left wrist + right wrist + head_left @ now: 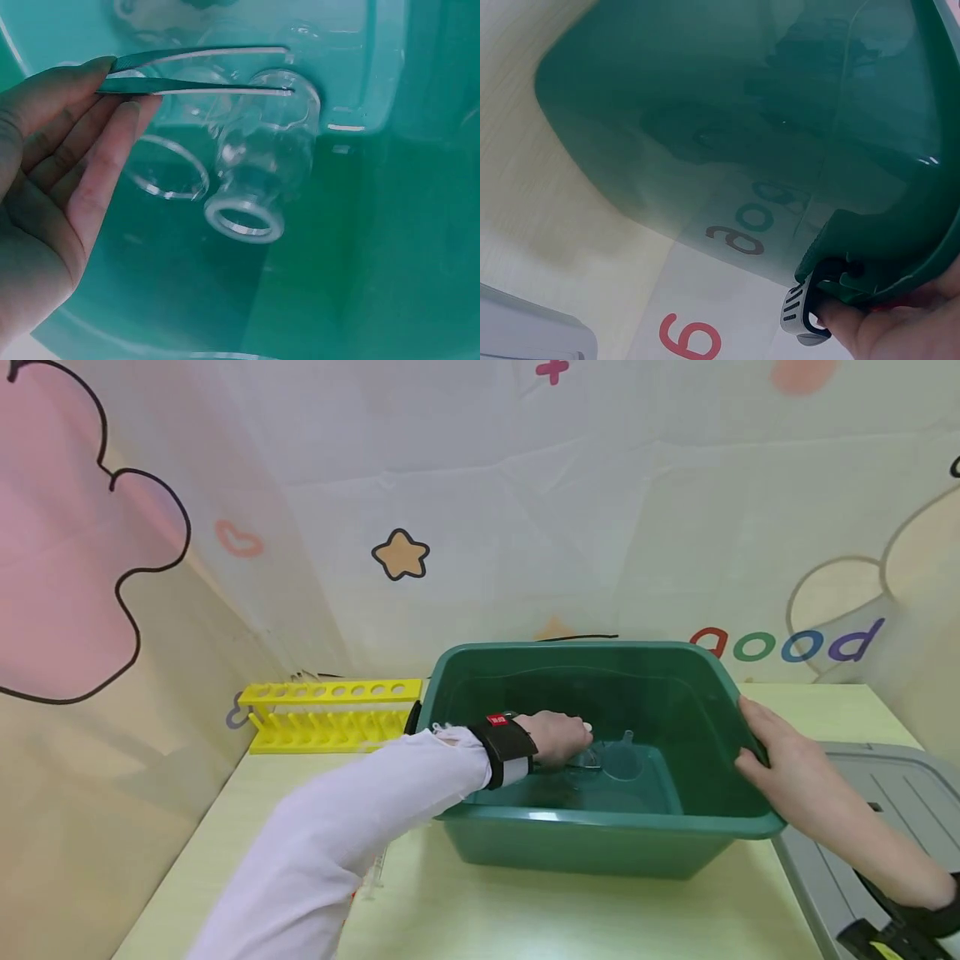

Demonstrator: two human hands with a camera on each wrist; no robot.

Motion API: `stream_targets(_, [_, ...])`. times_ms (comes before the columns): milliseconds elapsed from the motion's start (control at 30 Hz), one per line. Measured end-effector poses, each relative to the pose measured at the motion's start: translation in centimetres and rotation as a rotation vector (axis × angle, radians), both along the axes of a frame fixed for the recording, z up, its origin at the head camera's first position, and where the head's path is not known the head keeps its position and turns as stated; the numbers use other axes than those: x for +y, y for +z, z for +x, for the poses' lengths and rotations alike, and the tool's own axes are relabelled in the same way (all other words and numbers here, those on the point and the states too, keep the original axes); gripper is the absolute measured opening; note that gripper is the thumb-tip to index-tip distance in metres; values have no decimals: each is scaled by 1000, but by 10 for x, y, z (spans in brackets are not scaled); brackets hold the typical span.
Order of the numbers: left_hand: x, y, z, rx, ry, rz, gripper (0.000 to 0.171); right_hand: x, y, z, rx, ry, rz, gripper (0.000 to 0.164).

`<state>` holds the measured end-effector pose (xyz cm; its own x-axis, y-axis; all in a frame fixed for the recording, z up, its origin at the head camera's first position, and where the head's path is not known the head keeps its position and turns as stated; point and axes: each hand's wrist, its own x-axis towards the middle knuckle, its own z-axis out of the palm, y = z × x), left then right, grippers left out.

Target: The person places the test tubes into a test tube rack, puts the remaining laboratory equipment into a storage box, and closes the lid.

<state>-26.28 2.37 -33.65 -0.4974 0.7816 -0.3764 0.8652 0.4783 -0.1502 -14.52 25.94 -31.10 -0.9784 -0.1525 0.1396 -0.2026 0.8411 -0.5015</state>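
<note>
In the left wrist view my left hand (71, 157) pinches metal tweezers (202, 86) between thumb and fingers, their two arms apart. The tips are over a clear glass bottle (262, 157) with a thick lip, lying on its side; whether they touch it I cannot tell. Beside it is a clear round glass piece (169, 176), with more glassware behind. All this is inside a deep green bin (570, 817), into which the left hand reaches. My right hand (798, 768) grips the bin's right rim, next to a grey-and-black handle clip (799, 311).
A yellow test tube rack (333, 693) stands left of the bin. To the right lies a grey ribbed lid (892, 802). A small clear item with red marks (372, 877) shows partly beside the white sleeve. A printed cloth (510, 552) hangs behind the table.
</note>
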Motion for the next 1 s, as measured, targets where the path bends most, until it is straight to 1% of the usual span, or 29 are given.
stream_targets(100, [1,-8,-3,7,-28,-4,17,0,-1,1,1,-4,6,61])
stream_targets(233, [1,-15,-6,18,-46,-3,15,0,0,1,-3,-8,7,61])
stream_targets(367, [3,-19,-7,50,-71,-9,14,0,1,0,-11,-12,15,61])
stream_targets(533, [5,-29,-6,87,-108,-30,14,-1,1,0,-14,-11,8,61])
stream_targets(833, [12,-47,-7,112,-108,-118,14,0,0,0,-14,-14,1,61])
stream_targets(1000, [12,-51,-6,110,-96,-135,14,0,-2,0,5,-8,5,61])
